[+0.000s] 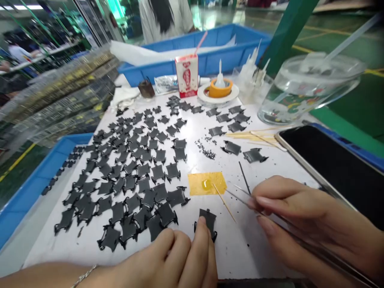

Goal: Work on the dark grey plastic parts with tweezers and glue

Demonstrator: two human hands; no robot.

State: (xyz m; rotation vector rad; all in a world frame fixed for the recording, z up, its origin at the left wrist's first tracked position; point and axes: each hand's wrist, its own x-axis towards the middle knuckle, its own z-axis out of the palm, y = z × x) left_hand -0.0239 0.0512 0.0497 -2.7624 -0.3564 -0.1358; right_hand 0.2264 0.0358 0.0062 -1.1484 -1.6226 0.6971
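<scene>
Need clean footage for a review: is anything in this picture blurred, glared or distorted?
In the head view, the stacked clear trays at left look soft and smeared; overhead light glares off the shiny floor at top; the wide lens bends the green post and blue bin near the edges; the right hand looks fairly sharp.

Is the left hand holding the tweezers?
No, the right hand holds the tweezers; the left hand touches a black piece.

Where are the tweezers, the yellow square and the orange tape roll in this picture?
Tweezers (240, 199), head view, point on a metal prong near the tips.
Yellow square (196, 186), head view, point on its left part, beside the shiny drop.
Orange tape roll (220, 94), head view, point on its outer wall.
</scene>
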